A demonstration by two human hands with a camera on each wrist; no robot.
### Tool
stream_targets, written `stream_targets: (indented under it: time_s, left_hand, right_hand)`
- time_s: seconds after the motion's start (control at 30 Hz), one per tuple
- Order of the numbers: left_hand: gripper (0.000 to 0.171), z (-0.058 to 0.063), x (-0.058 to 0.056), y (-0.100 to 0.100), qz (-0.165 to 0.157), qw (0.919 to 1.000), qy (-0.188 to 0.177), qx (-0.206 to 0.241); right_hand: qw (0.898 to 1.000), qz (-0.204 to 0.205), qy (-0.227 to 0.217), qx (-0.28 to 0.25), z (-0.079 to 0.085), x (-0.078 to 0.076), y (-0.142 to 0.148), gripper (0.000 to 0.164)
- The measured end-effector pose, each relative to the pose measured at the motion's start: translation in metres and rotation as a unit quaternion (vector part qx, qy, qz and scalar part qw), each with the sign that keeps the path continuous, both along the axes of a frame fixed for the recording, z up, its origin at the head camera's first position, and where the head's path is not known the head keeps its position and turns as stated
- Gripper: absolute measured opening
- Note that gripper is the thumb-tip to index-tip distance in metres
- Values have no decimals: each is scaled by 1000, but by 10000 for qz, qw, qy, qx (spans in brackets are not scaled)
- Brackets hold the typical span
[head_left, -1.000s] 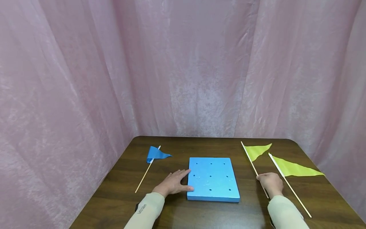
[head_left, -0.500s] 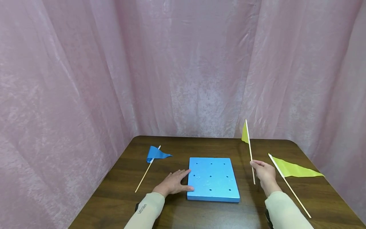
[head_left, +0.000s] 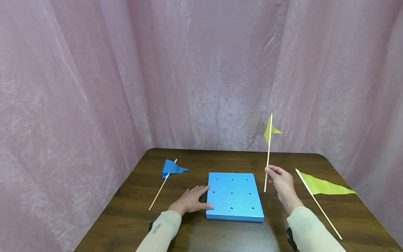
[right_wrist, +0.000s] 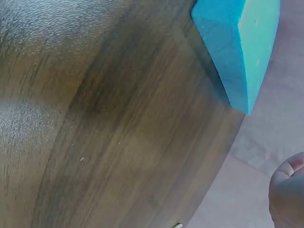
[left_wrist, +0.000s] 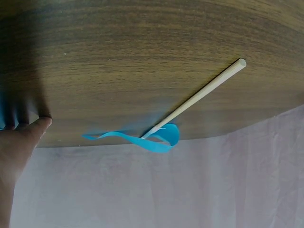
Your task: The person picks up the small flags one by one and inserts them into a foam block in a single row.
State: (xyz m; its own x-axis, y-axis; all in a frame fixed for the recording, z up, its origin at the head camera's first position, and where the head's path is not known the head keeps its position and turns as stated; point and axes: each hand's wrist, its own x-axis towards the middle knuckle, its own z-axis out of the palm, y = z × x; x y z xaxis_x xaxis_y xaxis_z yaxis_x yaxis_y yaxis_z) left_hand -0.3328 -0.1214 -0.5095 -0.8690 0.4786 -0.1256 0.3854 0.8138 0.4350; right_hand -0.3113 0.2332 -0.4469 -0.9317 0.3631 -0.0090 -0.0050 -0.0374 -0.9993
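A flat blue board [head_left: 233, 201] with several small holes lies on the table. My left hand [head_left: 191, 201], fingers spread, touches its left edge with thumb and fingertips; in the left wrist view that hand [left_wrist: 21, 142] shows at the left border. To the right of the board, my right hand [head_left: 283, 183] pinches the stick of a yellow pennant flag [head_left: 268, 134] low down. The flag is raised nearly upright, its stick's bottom end clear of the board. In the right wrist view, only part of the right hand [right_wrist: 287, 192] appears, near the board's corner [right_wrist: 232, 57].
A second yellow pennant flag [head_left: 324, 183] lies on the table [head_left: 226, 161] at the right. To the left lies a blue pennant flag [head_left: 171, 168], its cloth curled around the stick. Pink curtains [head_left: 204, 77] hang behind and beside the table.
My right hand has lifted the yellow flag off the table, turned it upright and carried it left toward the board. The left hand has stayed at the board's edge.
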Motion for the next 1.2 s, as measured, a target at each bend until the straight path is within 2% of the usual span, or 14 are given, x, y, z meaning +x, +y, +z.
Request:
stream_targets:
  time_s: [0.3, 0.57, 0.87, 1.2]
  left_hand:
    - [93, -1, -2, 0, -17, 10000, 15, -4]
    - [93, -1, -2, 0, -7, 10000, 28, -21]
    - [93, -3, -1, 0, 32, 10000, -41, 2]
    - [92, -2, 0, 0, 61, 10000, -18, -36]
  right_hand:
    - [9955, 267, 58, 911, -5, 0, -11, 38]
    - [9913, 227, 162, 1287, -11, -1, -23, 32]
    - [9893, 256, 300, 1402, -19, -1, -31, 26]
    - [9857, 347, 189, 1637, -22, 2, -36, 25]
